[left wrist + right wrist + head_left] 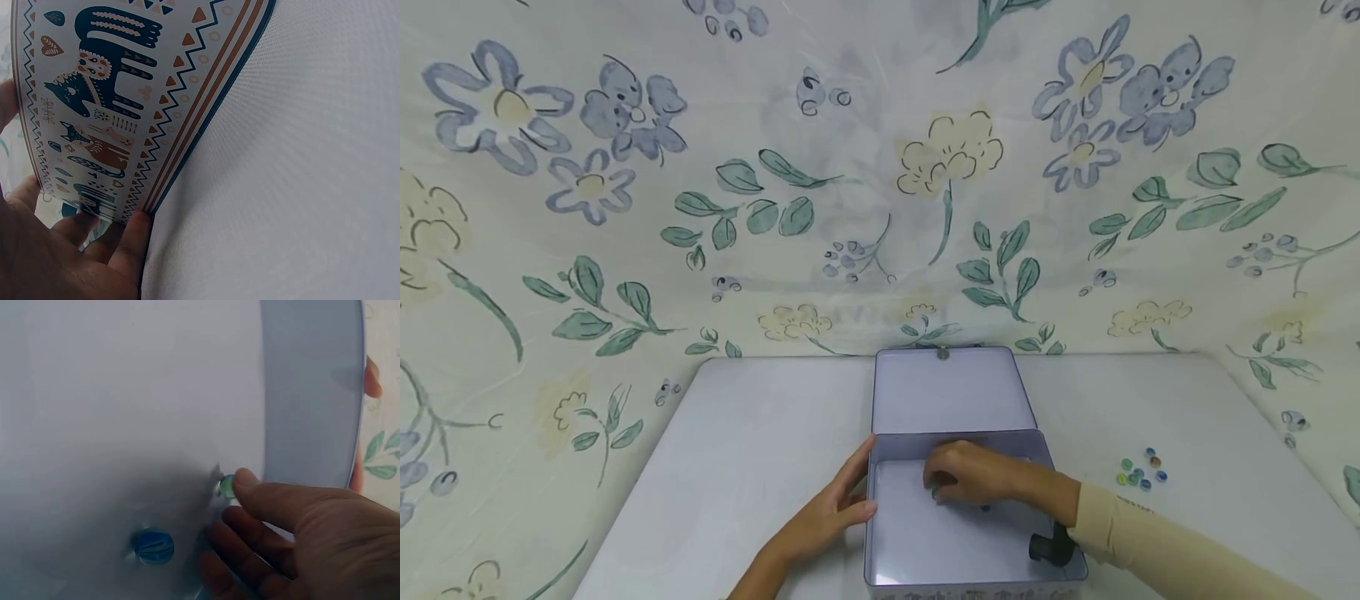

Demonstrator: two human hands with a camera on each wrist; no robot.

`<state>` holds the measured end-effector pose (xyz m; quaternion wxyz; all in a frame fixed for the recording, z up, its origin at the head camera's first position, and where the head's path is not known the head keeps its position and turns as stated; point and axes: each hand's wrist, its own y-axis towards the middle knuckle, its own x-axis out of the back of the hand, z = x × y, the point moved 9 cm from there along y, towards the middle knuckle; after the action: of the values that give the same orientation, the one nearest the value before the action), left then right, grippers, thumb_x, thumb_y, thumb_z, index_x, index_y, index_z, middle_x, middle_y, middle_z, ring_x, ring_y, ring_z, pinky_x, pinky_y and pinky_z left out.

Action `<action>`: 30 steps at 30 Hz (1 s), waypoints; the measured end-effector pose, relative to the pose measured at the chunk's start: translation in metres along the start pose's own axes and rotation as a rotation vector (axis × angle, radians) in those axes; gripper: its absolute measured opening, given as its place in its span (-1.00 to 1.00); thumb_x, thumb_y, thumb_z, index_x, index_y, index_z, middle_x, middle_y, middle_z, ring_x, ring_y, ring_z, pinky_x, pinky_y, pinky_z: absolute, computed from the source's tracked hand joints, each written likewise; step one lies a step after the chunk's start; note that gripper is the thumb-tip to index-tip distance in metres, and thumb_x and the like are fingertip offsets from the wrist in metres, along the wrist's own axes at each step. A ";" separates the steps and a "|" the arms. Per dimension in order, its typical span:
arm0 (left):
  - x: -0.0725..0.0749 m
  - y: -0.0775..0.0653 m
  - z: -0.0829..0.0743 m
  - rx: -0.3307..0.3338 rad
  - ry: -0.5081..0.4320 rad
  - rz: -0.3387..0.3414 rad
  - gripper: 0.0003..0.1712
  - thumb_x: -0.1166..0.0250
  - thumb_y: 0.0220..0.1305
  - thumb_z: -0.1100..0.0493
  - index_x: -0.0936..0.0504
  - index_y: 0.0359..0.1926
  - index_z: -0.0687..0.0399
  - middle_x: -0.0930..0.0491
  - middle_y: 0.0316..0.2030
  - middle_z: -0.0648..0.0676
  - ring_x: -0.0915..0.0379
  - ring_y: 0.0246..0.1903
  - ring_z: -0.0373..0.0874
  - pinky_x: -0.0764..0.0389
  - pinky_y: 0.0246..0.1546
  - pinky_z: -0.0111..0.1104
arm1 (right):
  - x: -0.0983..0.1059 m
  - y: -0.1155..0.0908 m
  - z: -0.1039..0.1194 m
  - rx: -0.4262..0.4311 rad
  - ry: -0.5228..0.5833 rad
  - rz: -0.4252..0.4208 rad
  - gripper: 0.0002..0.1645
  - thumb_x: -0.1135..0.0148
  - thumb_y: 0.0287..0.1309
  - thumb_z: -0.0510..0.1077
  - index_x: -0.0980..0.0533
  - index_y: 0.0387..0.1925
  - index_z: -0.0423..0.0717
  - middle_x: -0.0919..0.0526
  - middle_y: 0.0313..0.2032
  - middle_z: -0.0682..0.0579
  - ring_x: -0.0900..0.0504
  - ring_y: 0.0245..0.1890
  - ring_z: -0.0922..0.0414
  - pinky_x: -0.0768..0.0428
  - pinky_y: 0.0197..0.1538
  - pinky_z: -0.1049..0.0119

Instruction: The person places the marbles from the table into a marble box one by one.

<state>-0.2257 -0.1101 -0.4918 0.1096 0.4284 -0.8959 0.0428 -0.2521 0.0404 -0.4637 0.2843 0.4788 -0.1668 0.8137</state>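
An open metal tin box (955, 554) has plain pale inner walls and animal figures printed on its outer side (100, 94). Inside it my right hand (966, 473) pinches a green glass marble (229, 486) by thumb and fingers, close over the box floor. A blue marble (154, 546) lies on that floor a short way from the fingers; in the head view it shows small below the hand. My left hand (827, 512) rests against the tin's left outer wall, fingers extended along it and thumb near the rim.
Several coloured marbles (1138, 477) lie grouped on the white table (760, 433) right of the tin. The hinged lid (951, 392) leans back behind the box. A black camera mount (1051, 546) on my right wrist overlaps the box's right side. Floral cloth (850, 208) hangs behind the table.
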 end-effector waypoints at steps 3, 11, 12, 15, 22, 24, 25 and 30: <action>0.001 0.002 -0.002 -0.008 0.009 -0.001 -0.06 -0.11 0.47 0.22 0.29 0.61 -0.21 0.35 0.60 0.18 0.30 0.55 0.33 -0.31 0.41 -0.34 | 0.007 0.000 0.001 -0.011 -0.002 -0.010 -0.77 -0.46 0.11 -0.19 -0.68 -0.16 -0.07 -0.69 -0.27 0.16 -0.51 -0.30 0.43 -0.57 -0.19 0.56; 0.001 0.003 -0.002 0.009 0.019 0.000 -0.06 -0.11 0.47 0.21 0.28 0.61 -0.21 0.33 0.61 0.17 0.29 0.56 0.31 -0.30 0.42 -0.31 | 0.026 -0.003 0.005 -0.043 0.128 -0.014 -0.78 -0.38 0.19 -0.21 -0.67 -0.11 -0.12 -0.72 -0.21 0.07 -0.56 -0.24 0.42 -0.62 -0.13 0.54; 0.002 0.003 -0.002 0.011 0.019 -0.001 -0.06 -0.11 0.47 0.21 0.28 0.61 -0.21 0.32 0.61 0.17 0.28 0.56 0.31 -0.31 0.40 -0.35 | 0.029 -0.004 0.007 -0.043 0.140 -0.016 -0.78 -0.38 0.20 -0.21 -0.67 -0.10 -0.12 -0.73 -0.20 0.05 -0.57 -0.23 0.42 -0.62 -0.13 0.53; 0.002 0.003 -0.001 0.023 0.016 -0.004 -0.06 -0.11 0.47 0.20 0.27 0.61 -0.25 0.32 0.61 0.15 0.29 0.56 0.32 -0.29 0.43 -0.22 | 0.042 -0.010 0.012 -0.028 0.160 -0.031 -0.78 -0.37 0.21 -0.21 -0.67 -0.09 -0.13 -0.73 -0.19 0.02 -0.58 -0.21 0.41 -0.63 -0.13 0.51; 0.004 0.002 0.001 0.030 0.014 -0.027 -0.06 -0.11 0.47 0.18 0.28 0.61 -0.24 0.37 0.60 0.18 0.33 0.54 0.38 -0.14 0.42 0.26 | 0.080 -0.035 0.011 -0.015 0.179 -0.122 -0.77 -0.35 0.24 -0.19 -0.66 -0.07 -0.13 -0.74 -0.18 0.03 -0.62 -0.21 0.36 -0.67 -0.13 0.45; 0.004 0.001 0.002 0.035 0.015 -0.028 -0.06 -0.11 0.47 0.18 0.28 0.61 -0.24 0.37 0.60 0.18 0.32 0.54 0.38 -0.14 0.42 0.25 | 0.090 -0.046 0.006 -0.022 0.168 -0.156 -0.77 -0.34 0.25 -0.18 -0.66 -0.07 -0.12 -0.74 -0.17 0.05 -0.64 -0.19 0.35 -0.68 -0.13 0.41; 0.003 0.001 0.003 0.037 0.014 -0.025 -0.06 -0.11 0.47 0.18 0.28 0.61 -0.24 0.36 0.60 0.18 0.32 0.55 0.37 -0.15 0.42 0.24 | 0.096 -0.053 0.002 -0.032 0.160 -0.174 -0.77 -0.34 0.25 -0.17 -0.66 -0.07 -0.10 -0.74 -0.17 0.07 -0.64 -0.19 0.35 -0.68 -0.13 0.40; 0.000 0.001 0.002 0.035 0.007 -0.014 -0.06 -0.11 0.47 0.17 0.29 0.61 -0.22 0.36 0.60 0.18 0.32 0.55 0.37 -0.14 0.42 0.24 | 0.126 -0.088 -0.019 -0.091 0.094 -0.272 -0.78 -0.37 0.21 -0.22 -0.67 -0.09 -0.03 -0.74 -0.20 0.15 -0.62 -0.19 0.36 -0.65 -0.16 0.41</action>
<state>-0.2267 -0.1094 -0.4938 0.1057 0.4365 -0.8915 0.0591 -0.2581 0.1577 -0.3628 0.4206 0.4450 -0.1236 0.7809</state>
